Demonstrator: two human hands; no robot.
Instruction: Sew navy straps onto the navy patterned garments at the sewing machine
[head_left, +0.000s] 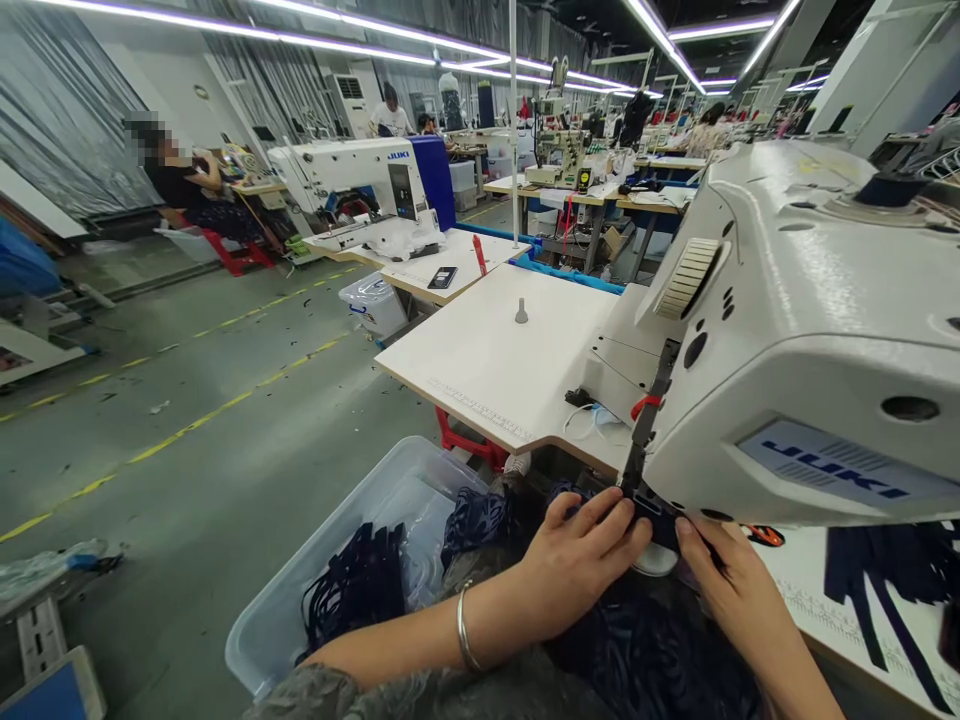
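Observation:
A white sewing machine [810,330] fills the right side. Below its head, a dark navy fabric strip [661,528] runs between my two hands. My left hand [574,565], with a silver bangle on the wrist, has its fingers bent over the strip's left part, close to the machine's presser area. On the other side, my right hand [724,575] pinches the strip between thumb and fingers. The needle and the underside of the strip are hidden. Dark patterned navy fabric [637,650] lies on my lap below both hands.
A translucent plastic bin [259,625] on my left holds navy strips [360,585]. More navy strips [889,580] and orange-handled snips [765,536] lie on the right tabletop. A grey spool pin [521,312] stands on the white table [465,340]. A co-worker sits far left.

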